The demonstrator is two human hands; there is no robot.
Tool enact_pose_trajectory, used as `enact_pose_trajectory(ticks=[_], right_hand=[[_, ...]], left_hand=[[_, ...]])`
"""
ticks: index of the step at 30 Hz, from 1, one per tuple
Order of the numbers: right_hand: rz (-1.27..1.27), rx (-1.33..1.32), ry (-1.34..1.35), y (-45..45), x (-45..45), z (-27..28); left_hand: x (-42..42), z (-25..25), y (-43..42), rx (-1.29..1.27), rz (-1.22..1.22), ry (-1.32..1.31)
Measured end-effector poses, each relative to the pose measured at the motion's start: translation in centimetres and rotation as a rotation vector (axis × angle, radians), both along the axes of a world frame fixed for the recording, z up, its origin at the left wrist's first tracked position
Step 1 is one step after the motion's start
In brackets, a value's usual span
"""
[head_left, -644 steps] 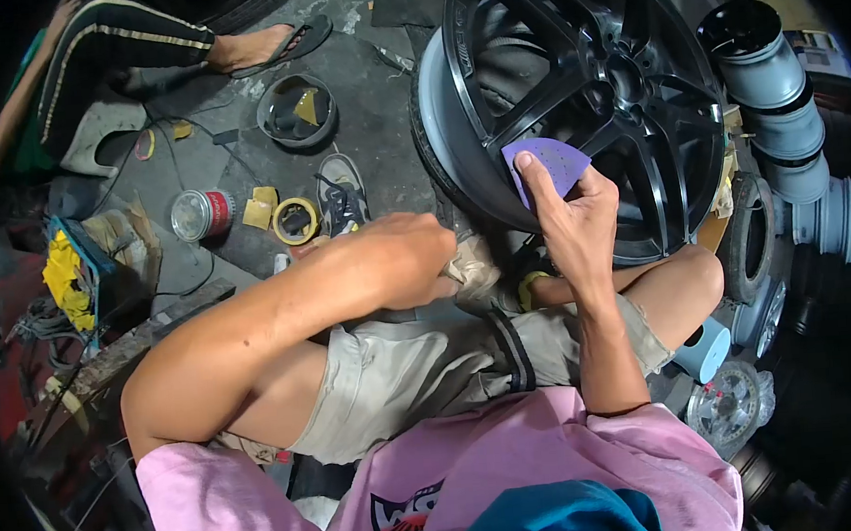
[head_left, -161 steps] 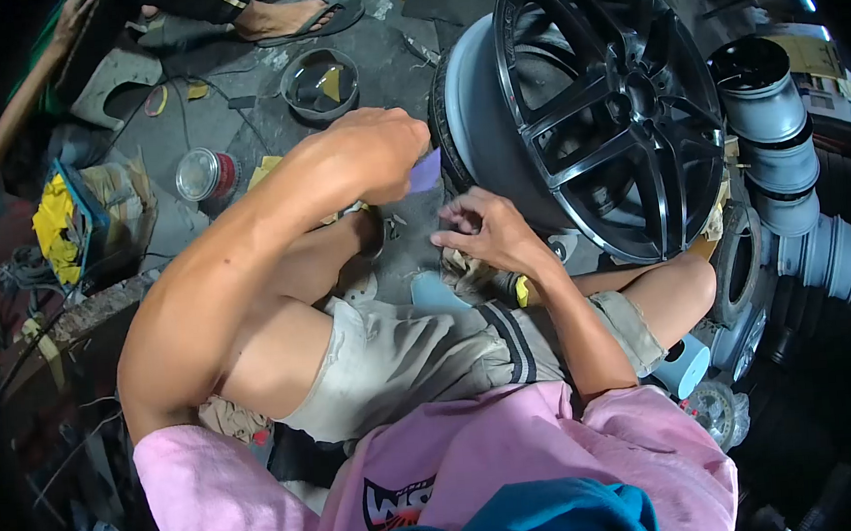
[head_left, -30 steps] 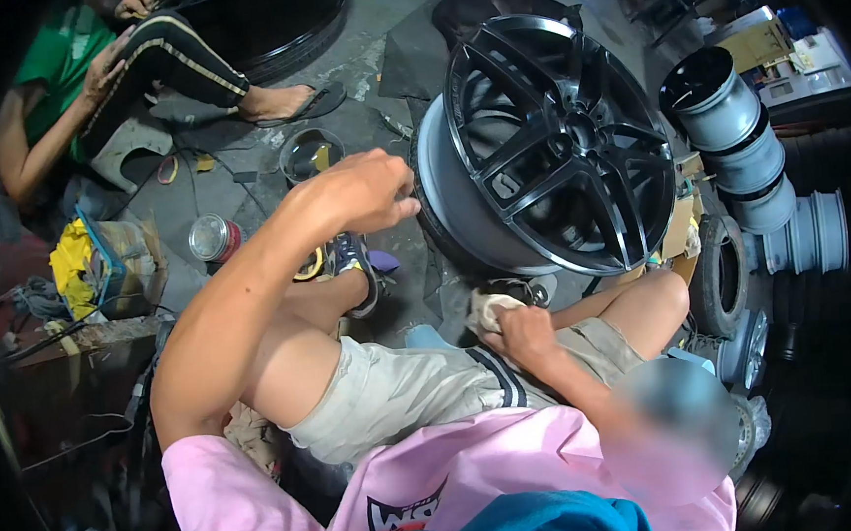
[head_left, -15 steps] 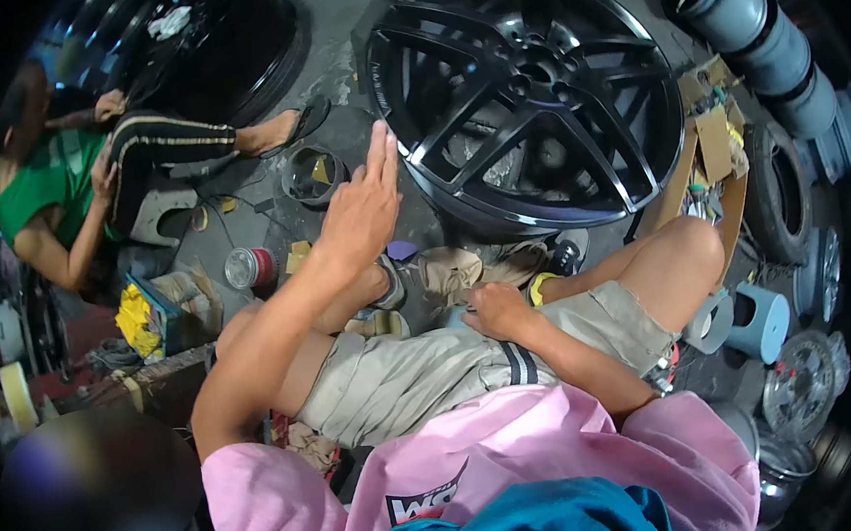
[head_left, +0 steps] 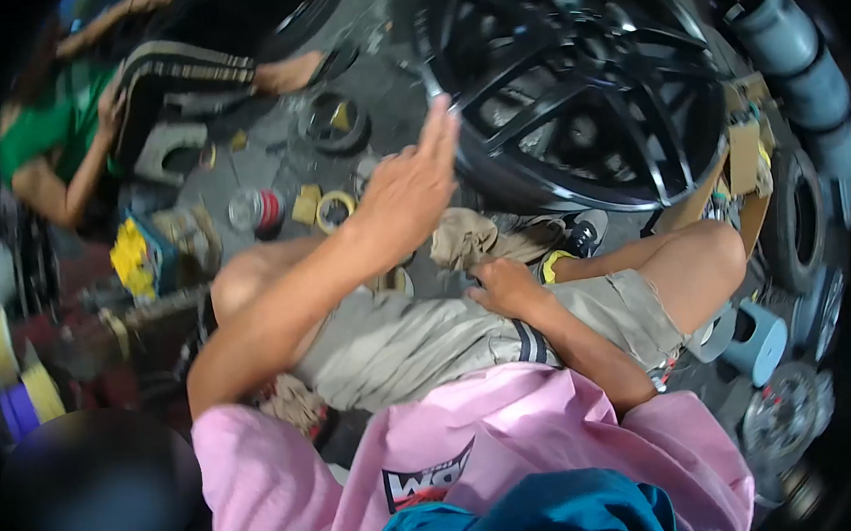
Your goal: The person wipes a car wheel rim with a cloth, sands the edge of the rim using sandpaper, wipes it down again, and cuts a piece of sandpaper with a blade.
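My left hand (head_left: 411,193) reaches up with two fingers stretched out, their tips at the lower left rim of a large black spoked wheel (head_left: 571,92). Whether they touch the rim is blurred. In front of my lap my right hand (head_left: 509,287) is closed at the lower edge of a crumpled beige cloth (head_left: 465,238). A yellow tape roll (head_left: 335,211), a yellow piece (head_left: 307,204) and a can with a red label (head_left: 256,210) stand left of my left hand. Above them is a dark bowl (head_left: 334,122) with a yellow piece in it.
Another person in green (head_left: 56,133) sits at the upper left beside a grey stool (head_left: 169,153). Stacked wheel barrels (head_left: 802,71), a cardboard box (head_left: 746,159), a tyre (head_left: 795,210) and a light-blue stool (head_left: 761,341) are at the right.
The purple pad I held earlier has left my hands; it last showed on the floor. My left hand's fingers have straightened toward the rim. My right hand has gone to the cloth. The view has shifted.
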State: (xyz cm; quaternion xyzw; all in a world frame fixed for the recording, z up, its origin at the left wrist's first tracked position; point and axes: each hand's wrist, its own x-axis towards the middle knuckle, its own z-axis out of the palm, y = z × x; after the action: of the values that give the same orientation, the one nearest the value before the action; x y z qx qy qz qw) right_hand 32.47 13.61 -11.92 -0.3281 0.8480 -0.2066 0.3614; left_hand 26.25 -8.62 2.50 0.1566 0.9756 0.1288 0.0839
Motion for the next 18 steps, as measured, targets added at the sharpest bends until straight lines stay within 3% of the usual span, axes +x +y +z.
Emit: enact_pose_trajectory(ticks=[3, 5, 8, 11, 13, 15, 18], right_hand=[[0.005, 0.079, -0.067, -0.4, -0.4, -0.5], [0.046, 0.032, -0.057, -0.3, -0.4, -1.0], [0.061, -0.029, -0.035, -0.4, -0.5, -0.6], [0.094, -0.048, 0.000, -0.7, -0.4, -1.9], [0.148, 0.014, 0.001, -1.6, -0.8, -0.4], [0.245, 0.183, -0.037, -2.3, -1.8, -0.5], [0.234, 0.206, -0.020, -2.1, -3.0, -1.0]], left_hand=[[0.2, 1.6, -1.5, 0.124, -0.056, -0.092], [0.1, 6.3, -3.8, 0.255, -0.002, -0.157], [0.9, 8.9, -9.2, 0.357, 0.082, 0.374], [4.8, 13.1, -14.4, 0.355, 0.261, 0.453], [8.0, 10.0, -16.0, 0.586, 0.603, 0.426], [11.5, 7.4, -19.0, 0.478, 0.733, 0.335], [15.9, 1.7, -21.0, 0.389, 0.993, 0.255]])
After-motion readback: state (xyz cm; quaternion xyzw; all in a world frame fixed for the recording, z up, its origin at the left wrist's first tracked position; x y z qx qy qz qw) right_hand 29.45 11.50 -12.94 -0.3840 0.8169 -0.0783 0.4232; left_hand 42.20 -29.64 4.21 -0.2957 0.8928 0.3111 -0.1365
